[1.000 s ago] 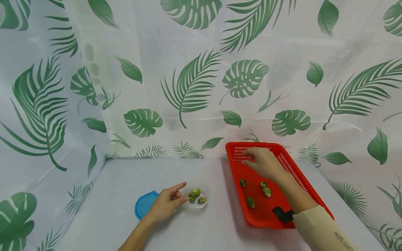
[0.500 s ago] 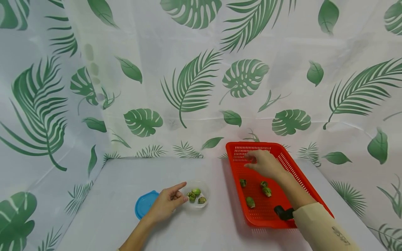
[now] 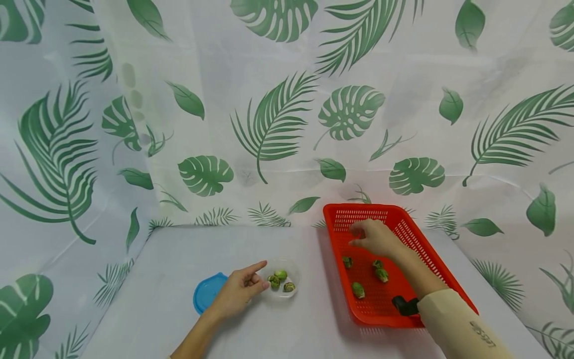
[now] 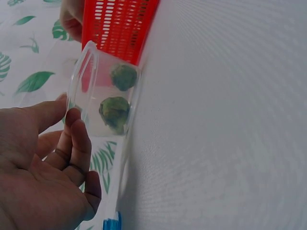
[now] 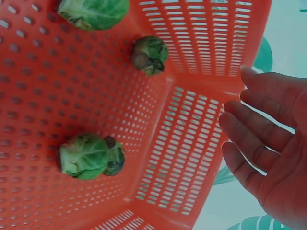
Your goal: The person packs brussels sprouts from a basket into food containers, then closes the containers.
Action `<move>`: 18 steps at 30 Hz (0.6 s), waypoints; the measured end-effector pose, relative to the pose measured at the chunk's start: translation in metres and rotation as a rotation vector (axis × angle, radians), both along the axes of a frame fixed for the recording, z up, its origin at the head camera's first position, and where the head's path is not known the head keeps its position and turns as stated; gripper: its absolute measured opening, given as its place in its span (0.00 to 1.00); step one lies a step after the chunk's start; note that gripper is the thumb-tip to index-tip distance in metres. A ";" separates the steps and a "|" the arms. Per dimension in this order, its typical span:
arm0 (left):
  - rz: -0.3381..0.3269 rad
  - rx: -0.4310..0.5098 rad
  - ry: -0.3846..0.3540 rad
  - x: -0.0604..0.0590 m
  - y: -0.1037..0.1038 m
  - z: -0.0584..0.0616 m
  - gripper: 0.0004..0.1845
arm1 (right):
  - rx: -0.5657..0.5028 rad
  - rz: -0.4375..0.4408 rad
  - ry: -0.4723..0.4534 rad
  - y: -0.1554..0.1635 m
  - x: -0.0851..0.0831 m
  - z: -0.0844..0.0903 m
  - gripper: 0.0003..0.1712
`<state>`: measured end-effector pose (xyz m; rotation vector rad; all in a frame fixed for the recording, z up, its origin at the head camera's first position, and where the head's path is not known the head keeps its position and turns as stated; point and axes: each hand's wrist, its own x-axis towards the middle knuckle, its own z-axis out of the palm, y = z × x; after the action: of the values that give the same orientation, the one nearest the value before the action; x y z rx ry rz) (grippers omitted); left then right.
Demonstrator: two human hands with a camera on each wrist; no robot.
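A small clear plastic container [image 3: 291, 269] with three Brussels sprouts [image 3: 280, 274] in it stands on the white table. My left hand [image 3: 237, 291] is at its left side, the fingertips right at the rim in the left wrist view and the fingers relaxed. Over the back part of a red perforated basket [image 3: 390, 309] hovers my right hand [image 3: 376, 238], palm facing left, its fingers loosely bent with nothing between them. Several more sprouts lie on the basket floor, including a pair side by side [image 5: 84, 155] and a separate small one [image 5: 149, 55].
A blue lid [image 3: 207, 294] lies left of the container, partly behind my left hand. White sheeting with green leaf prints [image 3: 269, 119] rises behind and beside the table. A black device [image 3: 405, 305] sits at my right wrist, over the basket's front end.
My right hand has shifted slightly toward me and to the right above the basket. My left hand, the container and the sprouts stay as they were.
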<state>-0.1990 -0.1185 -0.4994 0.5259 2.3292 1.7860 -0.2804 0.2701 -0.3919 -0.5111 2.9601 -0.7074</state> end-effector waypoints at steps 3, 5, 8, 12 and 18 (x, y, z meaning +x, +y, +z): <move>0.000 0.007 -0.005 0.000 0.000 0.000 0.33 | 0.007 0.001 0.000 0.001 -0.002 -0.005 0.22; 0.000 0.008 -0.008 0.000 0.000 0.000 0.33 | 0.015 0.007 0.001 0.002 -0.003 -0.008 0.21; 0.000 0.012 -0.011 -0.001 0.001 -0.001 0.33 | 0.025 0.022 -0.003 0.004 -0.004 -0.012 0.21; -0.001 0.012 -0.007 -0.001 0.001 -0.001 0.33 | 0.029 0.021 -0.015 0.006 -0.006 -0.017 0.20; -0.001 0.003 0.000 -0.001 -0.001 -0.002 0.34 | 0.023 0.041 -0.047 0.007 -0.007 -0.018 0.22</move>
<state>-0.2004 -0.1191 -0.5016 0.5276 2.3260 1.7887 -0.2871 0.2766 -0.4102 -0.5442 2.9015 -0.6704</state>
